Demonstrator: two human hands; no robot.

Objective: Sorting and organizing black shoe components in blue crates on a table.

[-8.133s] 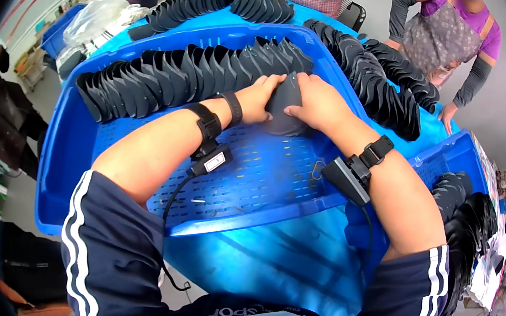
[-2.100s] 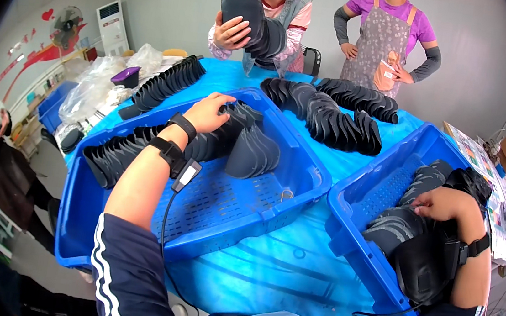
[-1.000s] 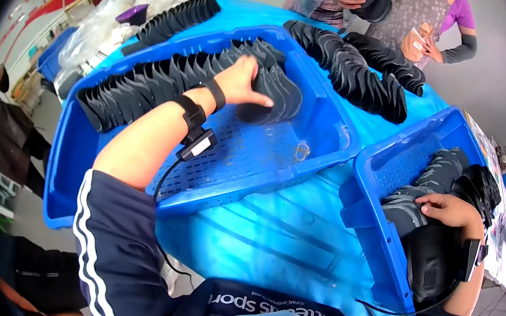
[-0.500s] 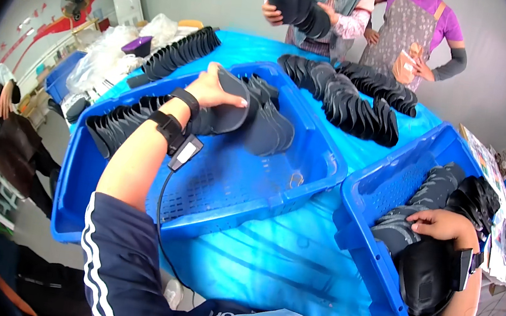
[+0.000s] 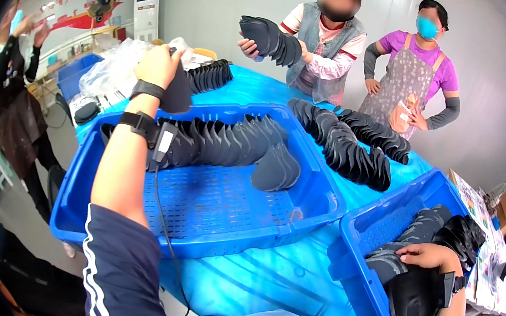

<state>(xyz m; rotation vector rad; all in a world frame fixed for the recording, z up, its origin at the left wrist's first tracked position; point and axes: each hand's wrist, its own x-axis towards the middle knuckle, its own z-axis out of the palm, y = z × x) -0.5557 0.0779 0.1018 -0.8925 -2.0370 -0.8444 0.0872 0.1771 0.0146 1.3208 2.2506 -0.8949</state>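
Observation:
My left hand is raised over the far left edge of the large blue crate, its fingers closed on a dark, thin insole-shaped pad. Whether it is one pad or a few pressed together I cannot tell. Inside that crate a long row of similar pads stands on edge along the far side; some lean forward at its right end. My right hand lies with fingers extended over a row of grey pads in the smaller right crate. A black rounded padded piece sits by its wrist.
Rows of black pads lie on the blue-covered table, with another row at far left. Across it, a person holds a stack of pads; a second person stands alongside. Clear plastic bags lie left.
My left hand has lifted the pad out of the large crate and carried it left and away from me. My right hand stays in the smaller crate. The view has tilted up.

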